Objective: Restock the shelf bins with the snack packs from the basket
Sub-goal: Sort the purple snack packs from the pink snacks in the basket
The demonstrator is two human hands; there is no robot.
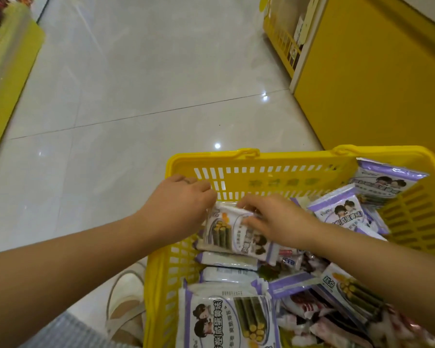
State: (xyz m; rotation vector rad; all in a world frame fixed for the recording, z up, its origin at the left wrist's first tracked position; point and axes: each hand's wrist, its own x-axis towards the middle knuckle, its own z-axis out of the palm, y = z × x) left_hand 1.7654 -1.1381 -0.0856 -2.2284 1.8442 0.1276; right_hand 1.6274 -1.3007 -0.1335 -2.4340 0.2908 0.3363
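1. The yellow basket (236, 158) fills the lower right of the frame, loaded with purple-white packs (226, 320) and small red-white sweets (309, 307).
2. The left hand (181, 204) is at the basket's upper left corner, its fingers (209, 193) curled on the left end of one pack (224, 234).
3. The right hand (276, 219) grasps the same pack from above, its fingers clenched over its top edge.
4. One yellow shelf (362, 71) stands at upper right and another (8, 61) at the left edge, with the tiled floor (136, 84) between them.
5. A white shoe (126, 295) shows at lower left.
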